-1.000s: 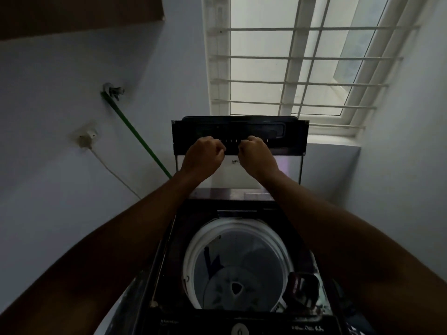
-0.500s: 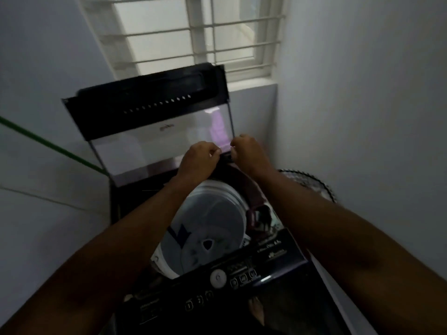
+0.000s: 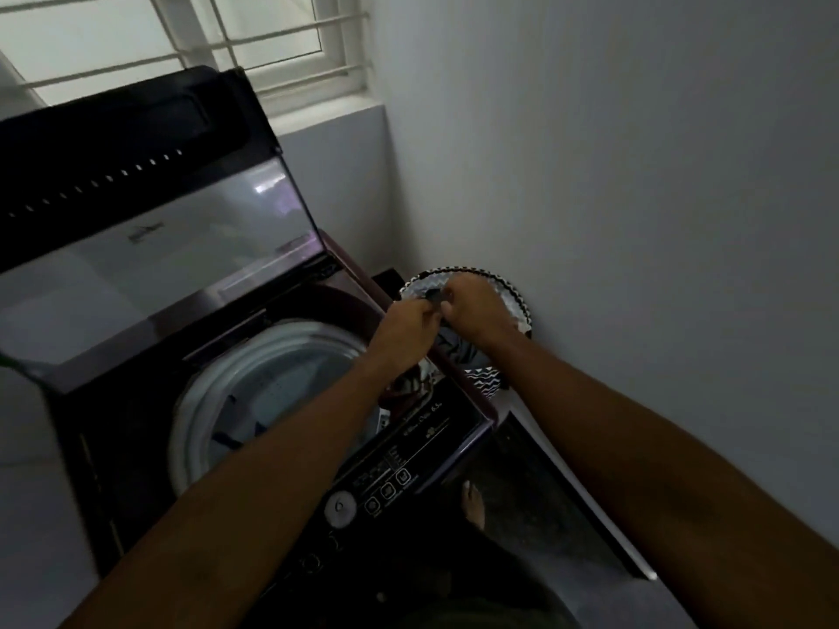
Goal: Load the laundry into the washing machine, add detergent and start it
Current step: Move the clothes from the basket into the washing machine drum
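Just beyond my hands stands a laundry basket (image 3: 515,296) with a black-and-white zigzag rim, tucked into the corner against the grey wall (image 3: 635,197). The right edge of the top-loading washing machine (image 3: 113,447) lies under my wrists, between me and the basket. Its glass lid (image 3: 150,247) stands raised to my left, below the barred window (image 3: 181,34). Half a second ago both hands were at the lid's lower edge; now they have swung right, over the basket. My left hand (image 3: 405,323) and right hand (image 3: 472,306) are curled together, pinching a small dark piece of cloth (image 3: 435,294) between them. More dark laundry (image 3: 456,349) sits in the basket under my right wrist. The white drum (image 3: 218,392), left of my left forearm, holds something dark I cannot identify. Near my left elbow lies the control panel (image 3: 386,488) with its round dial (image 3: 340,507).
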`<act>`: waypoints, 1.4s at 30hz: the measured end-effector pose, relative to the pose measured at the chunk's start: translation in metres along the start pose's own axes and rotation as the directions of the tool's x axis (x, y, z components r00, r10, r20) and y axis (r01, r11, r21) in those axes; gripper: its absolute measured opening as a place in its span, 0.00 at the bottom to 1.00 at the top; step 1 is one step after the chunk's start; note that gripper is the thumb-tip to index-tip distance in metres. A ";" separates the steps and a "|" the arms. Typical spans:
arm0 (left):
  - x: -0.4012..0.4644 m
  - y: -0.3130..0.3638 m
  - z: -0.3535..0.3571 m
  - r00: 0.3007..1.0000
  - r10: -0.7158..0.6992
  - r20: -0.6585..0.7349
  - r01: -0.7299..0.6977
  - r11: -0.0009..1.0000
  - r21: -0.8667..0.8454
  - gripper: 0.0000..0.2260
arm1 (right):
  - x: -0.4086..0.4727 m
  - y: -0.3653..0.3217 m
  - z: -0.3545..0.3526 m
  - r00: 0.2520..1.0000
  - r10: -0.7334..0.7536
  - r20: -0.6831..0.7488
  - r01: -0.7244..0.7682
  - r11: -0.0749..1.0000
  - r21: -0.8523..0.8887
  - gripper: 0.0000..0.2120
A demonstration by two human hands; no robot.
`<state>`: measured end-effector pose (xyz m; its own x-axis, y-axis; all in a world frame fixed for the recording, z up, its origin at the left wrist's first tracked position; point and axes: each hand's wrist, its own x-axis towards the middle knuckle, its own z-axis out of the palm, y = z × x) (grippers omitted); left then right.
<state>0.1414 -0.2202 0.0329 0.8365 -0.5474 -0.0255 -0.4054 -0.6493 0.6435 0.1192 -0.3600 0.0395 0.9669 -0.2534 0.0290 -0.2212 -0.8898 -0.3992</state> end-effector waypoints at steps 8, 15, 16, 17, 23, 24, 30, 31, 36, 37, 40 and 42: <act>0.061 -0.003 0.037 0.987 -0.044 0.153 0.044 0.999 0.002 0.11 | 0.028 0.078 0.026 0.981 0.164 0.102 -0.167 0.986 0.023 0.07; 0.130 -0.009 0.068 0.923 -0.175 0.344 0.140 0.982 0.124 0.12 | 0.076 0.133 0.059 0.947 0.233 0.219 -0.265 0.956 0.128 0.07; 0.140 -0.011 0.075 0.913 -0.194 0.360 0.149 0.978 0.148 0.12 | 0.084 0.141 0.065 0.942 0.236 0.240 -0.275 0.951 0.144 0.08; 0.146 -0.013 0.080 0.903 -0.215 0.372 0.160 0.972 0.174 0.12 | 0.089 0.148 0.073 0.935 0.230 0.268 -0.278 0.948 0.153 0.09; 0.191 -0.035 0.114 0.832 -0.352 0.429 0.292 0.935 0.202 0.12 | 0.132 0.194 0.121 0.867 0.224 0.445 -0.323 0.933 0.160 0.08; 0.197 -0.039 0.120 0.819 -0.367 0.441 0.309 0.930 0.199 0.11 | 0.141 0.198 0.130 0.850 0.225 0.476 -0.327 0.935 0.141 0.07; 0.230 -0.076 0.153 0.787 -0.399 0.470 0.350 0.917 0.193 0.11 | 0.188 0.229 0.214 0.801 0.208 0.561 -0.281 0.959 0.047 0.11; 0.236 -0.087 0.160 0.780 -0.412 0.471 0.359 0.911 0.201 0.11 | 0.191 0.222 0.211 0.795 0.187 0.576 -0.253 0.967 0.036 0.15; 0.248 -0.090 0.165 0.793 -0.425 0.436 0.347 0.904 0.251 0.17 | 0.204 0.200 0.207 0.760 0.134 0.636 -0.148 0.989 -0.032 0.30; 0.249 -0.094 0.168 0.792 -0.429 0.434 0.353 0.902 0.249 0.19 | 0.205 0.201 0.213 0.760 0.132 0.636 -0.131 0.990 -0.049 0.31; 0.251 -0.105 0.174 0.777 -0.430 0.460 0.373 0.903 0.214 0.16 | 0.206 0.208 0.229 0.756 0.099 0.647 -0.074 0.995 -0.066 0.33; 0.250 -0.107 0.174 0.780 -0.417 0.468 0.371 0.909 0.191 0.14 | 0.203 0.213 0.235 0.756 0.100 0.647 -0.031 0.993 -0.116 0.37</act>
<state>0.3293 -0.3797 -0.1754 0.6485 -0.4031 -0.6457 -0.1283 -0.8940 0.4293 0.2978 -0.5119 -0.2556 0.7907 -0.0344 -0.6112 -0.2646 -0.9195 -0.2906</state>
